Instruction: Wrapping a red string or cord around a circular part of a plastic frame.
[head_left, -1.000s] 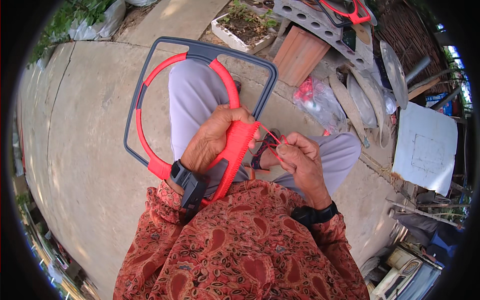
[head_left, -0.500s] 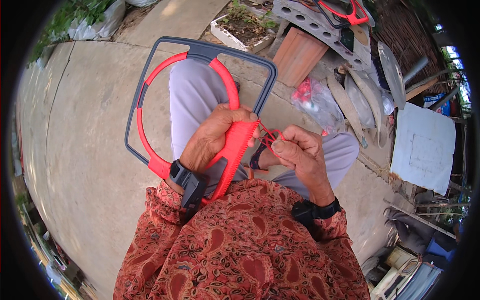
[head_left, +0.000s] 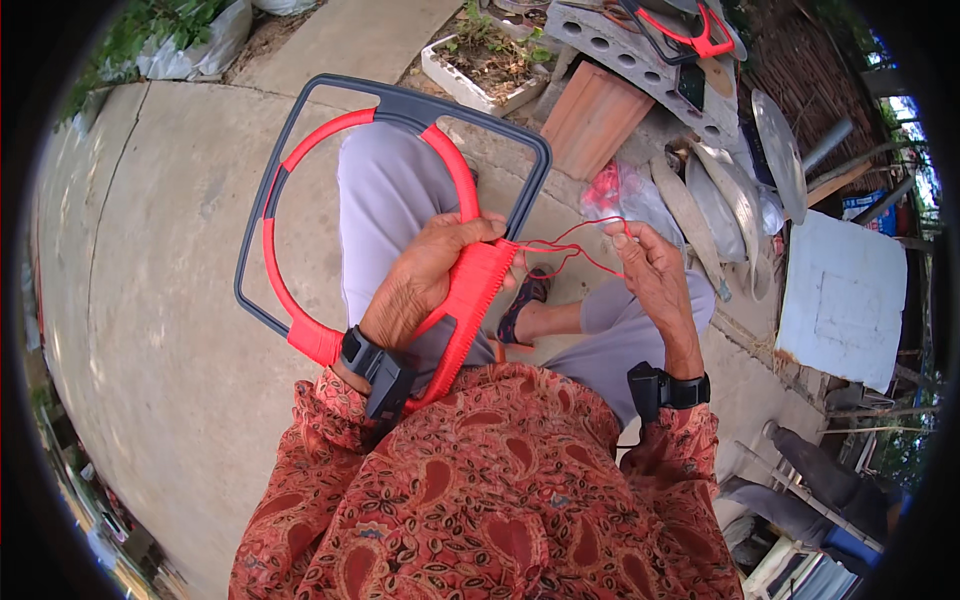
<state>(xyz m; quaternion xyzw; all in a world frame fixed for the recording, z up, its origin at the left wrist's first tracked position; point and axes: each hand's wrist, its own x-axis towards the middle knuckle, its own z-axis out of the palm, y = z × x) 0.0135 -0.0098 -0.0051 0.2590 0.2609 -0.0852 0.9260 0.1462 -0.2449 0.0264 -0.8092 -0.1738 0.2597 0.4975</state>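
A dark grey plastic frame (head_left: 526,205) with rounded corners and an inner ring lies tilted over my left knee. Red cord is wound tightly round most of the ring and over a broad wrapped section (head_left: 480,275). My left hand (head_left: 425,265) is closed round this section, thumb pressed on its upper end. From that end, loose red cord (head_left: 570,246) runs in loops to my right hand (head_left: 652,275), which pinches it between thumb and fingertips, apart from the frame. My left fingers are partly hidden behind the wrapped section.
A similar red-wrapped frame (head_left: 700,40) rests on a perforated concrete block (head_left: 590,40) at the far right. Nearby are a terracotta slab (head_left: 597,120), a planter box (head_left: 480,85), a plastic bag (head_left: 635,205) and a white panel (head_left: 845,300). Another person's legs (head_left: 820,480) show at the lower right.
My right hand has moved right and slightly up, away from the wrapped section, drawing the cord out into longer loops. My left hand keeps its hold; the frame has tilted slightly.
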